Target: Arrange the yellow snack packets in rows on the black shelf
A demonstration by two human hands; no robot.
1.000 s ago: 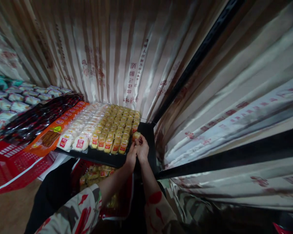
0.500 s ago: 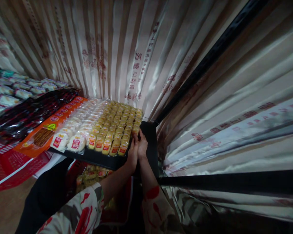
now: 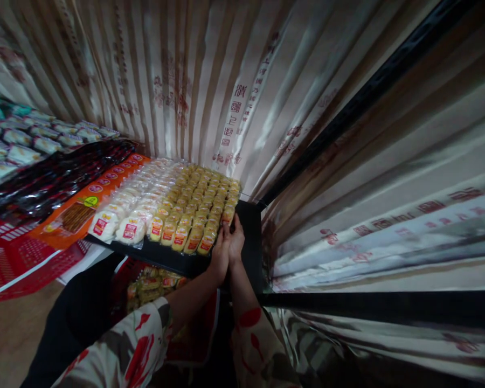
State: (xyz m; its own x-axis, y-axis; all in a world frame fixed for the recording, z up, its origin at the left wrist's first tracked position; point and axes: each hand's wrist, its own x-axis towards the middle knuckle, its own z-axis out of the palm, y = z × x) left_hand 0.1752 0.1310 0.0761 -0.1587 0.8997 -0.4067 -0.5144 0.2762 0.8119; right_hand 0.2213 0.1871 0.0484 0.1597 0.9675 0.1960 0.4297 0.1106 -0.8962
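Rows of small yellow wrapped pastries (image 3: 192,207) with red labels stand on a black shelf (image 3: 250,237). My left hand (image 3: 220,256) and my right hand (image 3: 236,241) are pressed close together at the near end of the rightmost row. Between their fingertips is the front wrapped pastry (image 3: 228,211) of that row. My right fingers lie along its right side, and my left fingers are at its front, partly hidden. To the left of the yellow rows lie white wrapped pastries (image 3: 131,229) in clear packs.
An orange snack bag (image 3: 70,215), dark shiny packs (image 3: 52,178) and white packets (image 3: 32,134) continue leftward. A red basket (image 3: 20,258) stands at the left. Below the shelf, more yellow packets (image 3: 153,285) fill a red container. Printed curtains (image 3: 210,81) and a black post (image 3: 347,102) border the shelf.
The view has shifted slightly, so the goods appear a little further right and higher. My hands stay together at the end of the rightmost row, with barely any movement.
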